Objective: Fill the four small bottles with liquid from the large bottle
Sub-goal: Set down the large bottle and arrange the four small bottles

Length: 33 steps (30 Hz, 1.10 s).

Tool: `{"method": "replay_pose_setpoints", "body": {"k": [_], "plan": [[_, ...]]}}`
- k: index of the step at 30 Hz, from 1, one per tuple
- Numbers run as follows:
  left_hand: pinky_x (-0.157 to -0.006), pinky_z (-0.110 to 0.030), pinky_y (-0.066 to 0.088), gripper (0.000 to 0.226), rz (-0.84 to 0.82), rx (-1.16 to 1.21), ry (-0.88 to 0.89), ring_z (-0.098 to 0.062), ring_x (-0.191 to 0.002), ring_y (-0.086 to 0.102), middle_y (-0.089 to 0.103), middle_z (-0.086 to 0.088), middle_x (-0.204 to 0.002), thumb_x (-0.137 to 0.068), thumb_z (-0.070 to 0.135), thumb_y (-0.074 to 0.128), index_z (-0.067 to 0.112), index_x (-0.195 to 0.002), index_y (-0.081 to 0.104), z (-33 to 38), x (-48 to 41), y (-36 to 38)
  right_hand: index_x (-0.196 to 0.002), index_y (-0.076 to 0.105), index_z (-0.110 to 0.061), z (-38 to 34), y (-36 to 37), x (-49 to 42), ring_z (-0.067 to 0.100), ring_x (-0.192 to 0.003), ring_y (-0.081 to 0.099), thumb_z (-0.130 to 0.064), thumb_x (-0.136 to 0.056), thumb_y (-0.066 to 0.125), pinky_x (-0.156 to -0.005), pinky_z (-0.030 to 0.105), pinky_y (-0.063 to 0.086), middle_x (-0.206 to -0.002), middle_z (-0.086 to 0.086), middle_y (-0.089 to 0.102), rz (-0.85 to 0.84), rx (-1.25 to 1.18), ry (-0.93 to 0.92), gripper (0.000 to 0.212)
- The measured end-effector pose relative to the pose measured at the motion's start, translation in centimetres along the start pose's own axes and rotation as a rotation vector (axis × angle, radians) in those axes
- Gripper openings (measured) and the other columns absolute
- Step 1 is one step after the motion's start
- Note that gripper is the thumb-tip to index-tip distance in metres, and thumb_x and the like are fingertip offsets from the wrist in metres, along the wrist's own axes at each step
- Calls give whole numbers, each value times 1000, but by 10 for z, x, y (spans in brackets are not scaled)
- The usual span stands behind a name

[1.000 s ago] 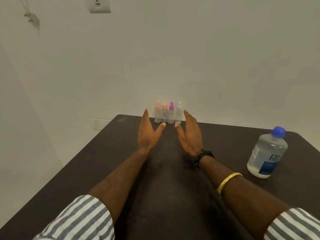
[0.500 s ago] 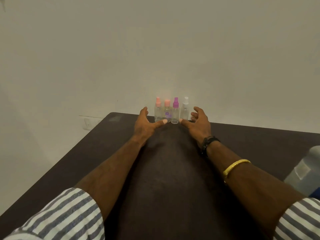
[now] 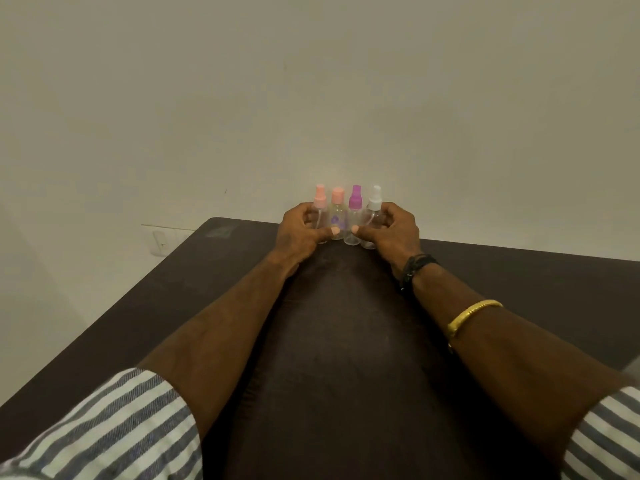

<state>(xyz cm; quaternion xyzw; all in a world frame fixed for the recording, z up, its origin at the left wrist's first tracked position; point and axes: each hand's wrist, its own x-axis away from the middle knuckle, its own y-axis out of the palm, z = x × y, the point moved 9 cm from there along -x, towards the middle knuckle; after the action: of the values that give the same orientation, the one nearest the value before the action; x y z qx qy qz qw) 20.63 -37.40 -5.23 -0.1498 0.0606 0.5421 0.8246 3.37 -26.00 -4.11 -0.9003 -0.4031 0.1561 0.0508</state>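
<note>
Four small clear bottles stand in a tight row at the table's far edge: a pale pink spray cap (image 3: 320, 199), an orange-pink cap (image 3: 337, 197), a purple cap (image 3: 355, 199) and a white cap (image 3: 375, 200). My left hand (image 3: 299, 232) curls round the left end of the row, thumb across the front. My right hand (image 3: 393, 232) curls round the right end in the same way, its thumb tip almost meeting the left one. The large bottle is outside the view, apart from a grey sliver at the right edge (image 3: 632, 368).
The dark brown table (image 3: 329, 358) runs toward me, with its left edge slanting down to the lower left. A plain wall stands right behind the bottles, with a socket plate (image 3: 162, 242) low on the left.
Both hands moved forward and closed round the ends of the bottle row. The view swung left, and the large bottle slid out of the frame on the right.
</note>
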Motion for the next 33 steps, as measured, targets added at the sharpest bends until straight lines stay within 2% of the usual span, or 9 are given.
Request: {"method": "replay_pose_setpoints", "body": {"k": [4, 8, 15, 19, 22, 25, 28, 33], "plan": [[-72, -22, 61, 52, -4, -8, 8, -14, -96, 71, 73, -7, -113, -77, 11, 87, 5, -123, 66, 2, 0, -1, -101, 69, -21, -2, 2, 2, 18, -94, 71, -9, -72, 90, -85, 37, 61, -99, -1, 74, -10, 20, -9, 38], [-84, -34, 62, 48, -17, -50, 2, -21, -99, 72, 75, -6, -111, -76, 13, 88, 5, -120, 71, 0, -1, 0, -103, 69, -18, -3, 2, 4, 17, -92, 71, -6, -73, 89, -85, 36, 61, -98, -1, 73, -23, 12, -10, 37], [-84, -44, 63, 41, 20, -55, -18, -28, -101, 72, 75, -9, -107, -80, 18, 86, 7, -116, 70, -1, 3, -2, -105, 70, -13, -3, 2, 9, 21, -96, 72, -5, -73, 88, -87, 41, 61, -99, 2, 74, -64, 3, -16, 37], [-87, -52, 61, 44, 33, -91, -16, -26, -100, 72, 75, -6, -106, -77, 29, 88, 11, -113, 70, 2, 13, -4, -103, 71, -17, -2, -1, 18, 22, -96, 74, -7, -72, 89, -88, 47, 61, -101, 2, 76, -52, -15, -13, 37], [-89, -53, 60, 51, 46, -111, 5, -25, -100, 72, 76, -4, -106, -72, 39, 86, 14, -113, 70, 8, 25, -5, -98, 70, -20, -4, -6, 30, 22, -94, 75, -7, -73, 89, -87, 48, 62, -99, 3, 77, -30, -41, -16, 34], [-90, -53, 60, 49, 43, -134, 18, -25, -100, 72, 75, -3, -108, -76, 36, 86, 14, -115, 69, 15, 38, -6, -101, 71, -17, -8, -12, 43, 21, -92, 75, -9, -73, 90, -86, 49, 62, -98, 1, 78, -23, -43, -21, 35], [-90, -51, 60, 52, 48, -147, 35, -23, -101, 71, 75, -2, -108, -74, 43, 85, 15, -115, 69, 30, 54, -9, -102, 71, -17, -18, -20, 57, 21, -92, 74, -13, -73, 90, -86, 48, 62, -98, 0, 77, -17, -30, -38, 35], [-96, -48, 58, 46, 30, -171, 55, -25, -106, 69, 73, -6, -114, -83, 30, 84, 10, -120, 66, 52, 83, -12, -105, 70, -16, -36, -39, 85, 21, -93, 73, -13, -76, 88, -85, 41, 62, -99, 0, 75, -13, -22, -74, 35]]}}
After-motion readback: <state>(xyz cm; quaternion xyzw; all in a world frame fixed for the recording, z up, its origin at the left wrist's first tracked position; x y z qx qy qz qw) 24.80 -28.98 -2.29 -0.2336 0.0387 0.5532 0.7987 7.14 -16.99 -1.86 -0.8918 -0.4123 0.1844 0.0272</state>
